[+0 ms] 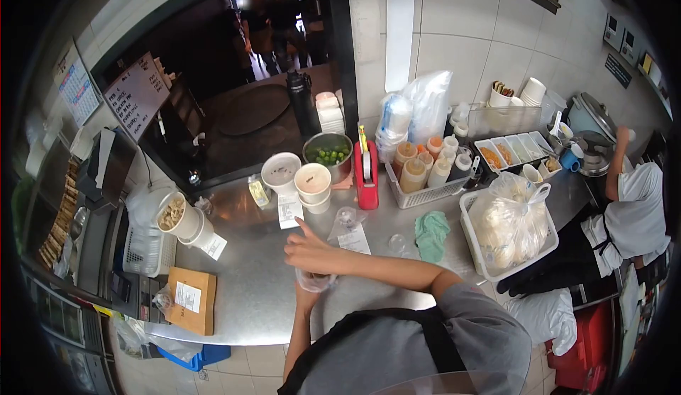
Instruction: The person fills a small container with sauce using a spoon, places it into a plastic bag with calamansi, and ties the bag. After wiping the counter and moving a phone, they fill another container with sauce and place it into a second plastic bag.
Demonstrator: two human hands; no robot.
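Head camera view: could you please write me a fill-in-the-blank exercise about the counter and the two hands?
1. The metal bowl beside the tape dispenser holds small ____ fruits.
2. The tape dispenser is ____.
3. The left hand holds a clear plastic ____ under the right hand.
Missing words: green; red; cup.
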